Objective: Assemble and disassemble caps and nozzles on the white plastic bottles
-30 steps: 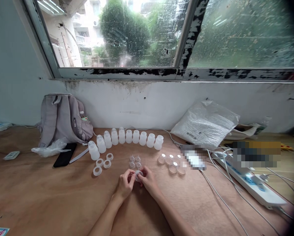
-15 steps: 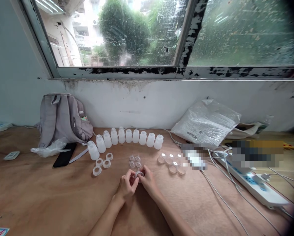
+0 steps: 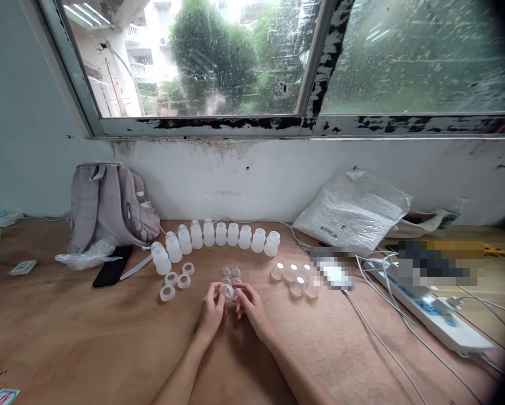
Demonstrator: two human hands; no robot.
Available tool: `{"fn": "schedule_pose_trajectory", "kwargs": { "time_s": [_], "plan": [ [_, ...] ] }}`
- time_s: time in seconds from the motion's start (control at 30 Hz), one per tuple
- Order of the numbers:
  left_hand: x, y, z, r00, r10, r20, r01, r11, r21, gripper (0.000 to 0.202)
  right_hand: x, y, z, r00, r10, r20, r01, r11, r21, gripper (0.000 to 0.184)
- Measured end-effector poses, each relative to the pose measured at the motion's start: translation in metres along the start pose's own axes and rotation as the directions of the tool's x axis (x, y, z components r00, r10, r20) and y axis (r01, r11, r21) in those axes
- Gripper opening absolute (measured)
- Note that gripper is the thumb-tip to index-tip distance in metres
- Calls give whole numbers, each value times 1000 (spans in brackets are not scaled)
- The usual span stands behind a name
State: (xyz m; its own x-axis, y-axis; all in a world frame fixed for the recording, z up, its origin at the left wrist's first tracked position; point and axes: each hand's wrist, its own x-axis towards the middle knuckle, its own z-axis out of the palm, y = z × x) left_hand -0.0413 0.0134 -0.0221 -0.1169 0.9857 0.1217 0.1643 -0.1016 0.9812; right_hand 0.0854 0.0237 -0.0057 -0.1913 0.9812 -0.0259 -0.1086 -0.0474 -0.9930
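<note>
My left hand (image 3: 212, 309) pinches a white bottle collar ring (image 3: 228, 291) by its left side, tilted with its opening toward me. At the ring's right edge are the thumb and forefinger of my right hand (image 3: 252, 308), closed on it, while the other fingers curl below. Something clear seems to sit inside the ring, too small to make out. Just beyond my hands stand several clear bottle nipples (image 3: 226, 272), partly hidden by my fingers. To the left lie several loose white collar rings (image 3: 167, 292). Clear round caps (image 3: 296, 289) are grouped on the right.
Small frosted baby bottles (image 3: 233, 234) stand in an arc at the back; those on the left have tops. A phone (image 3: 112, 266), plastic bag (image 3: 89, 254) and backpack (image 3: 104, 208) lie left. Right are a silver pouch (image 3: 353, 211), cables and a power strip (image 3: 442, 320).
The ring has been lifted and moved slightly left and tipped up toward me. My left hand has shifted a little left, and my right fingers have loosened and spread somewhat.
</note>
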Motion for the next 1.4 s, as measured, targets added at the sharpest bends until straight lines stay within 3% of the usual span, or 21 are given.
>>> {"fn": "schedule_pose_trajectory", "kwargs": {
  "time_s": [0.27,0.53,0.7,0.93,1.07,1.27,1.4],
  "plan": [
    [-1,5,2,985,-94,145,129,959,-253,39,0,0,-3,998,-49,39,52,994,-93,34],
    [-4,8,1,990,-84,109,91,994,-64,40,-7,-8,3,991,-73,111,86,990,-116,33],
    [-1,10,1,998,-14,60,13,1000,11,45,-11,-12,8,987,-53,151,74,988,-134,34],
    [0,12,1,999,28,16,-29,999,21,47,-15,-17,10,988,-50,148,70,989,-131,35],
    [-1,10,1,998,6,55,-4,999,-37,46,-16,-15,9,986,-63,152,86,985,-147,33],
    [5,8,1,991,-57,120,62,997,-42,43,-8,-5,-4,973,-221,-72,197,949,-247,35],
    [35,16,-6,998,26,50,-33,988,150,35,3,-4,-21,940,-260,-219,206,948,-244,31]
  ]
}}
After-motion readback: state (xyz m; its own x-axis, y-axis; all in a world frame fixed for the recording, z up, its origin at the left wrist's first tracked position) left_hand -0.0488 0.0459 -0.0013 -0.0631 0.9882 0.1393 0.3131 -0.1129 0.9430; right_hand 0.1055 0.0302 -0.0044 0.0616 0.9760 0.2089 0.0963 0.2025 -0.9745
